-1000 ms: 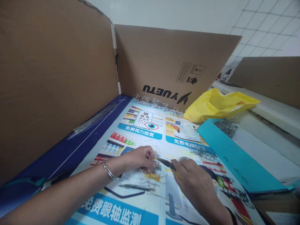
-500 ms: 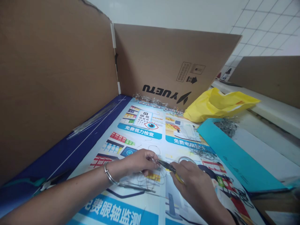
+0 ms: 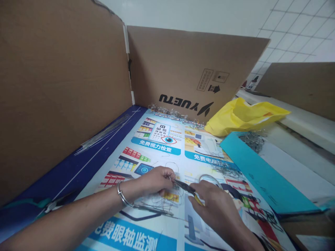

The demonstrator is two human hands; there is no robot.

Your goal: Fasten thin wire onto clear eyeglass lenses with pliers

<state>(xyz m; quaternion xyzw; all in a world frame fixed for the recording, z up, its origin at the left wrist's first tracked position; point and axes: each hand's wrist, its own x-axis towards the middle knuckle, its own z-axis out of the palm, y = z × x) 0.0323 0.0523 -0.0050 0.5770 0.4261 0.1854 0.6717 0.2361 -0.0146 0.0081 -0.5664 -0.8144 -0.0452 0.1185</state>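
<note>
Near the middle, my left hand (image 3: 161, 179) pinches a piece of thin wire (image 3: 172, 177), its fingers closed. My right hand (image 3: 211, 198) is wrapped round pliers (image 3: 185, 186) with yellow handles, whose dark jaws point left and meet the wire at my left fingertips. Thin wire loops (image 3: 171, 200) lie on the printed poster (image 3: 180, 216) just below and around my left hand. The exact grip of the jaws on the wire is too small to tell.
Cardboard panels (image 3: 193, 62) stand at the back and left. Wire bits line the back edge. A yellow bag (image 3: 243, 116) and a teal box (image 3: 269, 177) sit at right. Straight wires (image 3: 104, 134) and teal-handled pliers (image 3: 28, 203) lie at left.
The pliers and my right hand have shifted very slightly left and up. My left hand holds almost the same place.
</note>
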